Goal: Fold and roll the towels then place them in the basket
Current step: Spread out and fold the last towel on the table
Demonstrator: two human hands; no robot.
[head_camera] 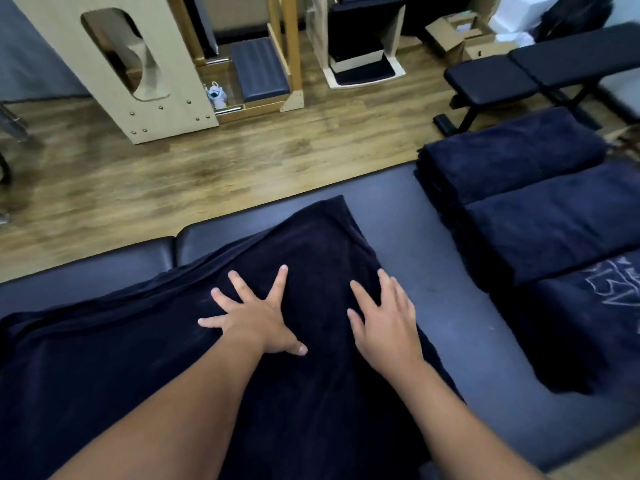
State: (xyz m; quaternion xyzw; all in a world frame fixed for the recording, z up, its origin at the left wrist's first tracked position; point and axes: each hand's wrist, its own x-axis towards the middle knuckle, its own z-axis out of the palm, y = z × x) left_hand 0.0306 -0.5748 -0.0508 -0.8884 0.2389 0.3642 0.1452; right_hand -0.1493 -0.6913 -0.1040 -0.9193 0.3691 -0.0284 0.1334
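Smoothing navy towel (145, 341) flat on the desk (450, 306), early fold stage.
Left hand (256, 323) splayed wide, right hand (384, 323) flat, both pressing it; rolling pending, basket not showing, folded towels (519, 188) waiting alongside.

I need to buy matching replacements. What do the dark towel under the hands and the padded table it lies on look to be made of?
Towel: likely navy terry cotton, matte and fuzzy, draping in soft folds. Table: probably vinyl or faux leather over padding, smooth with a faint sheen and a cushion seam.
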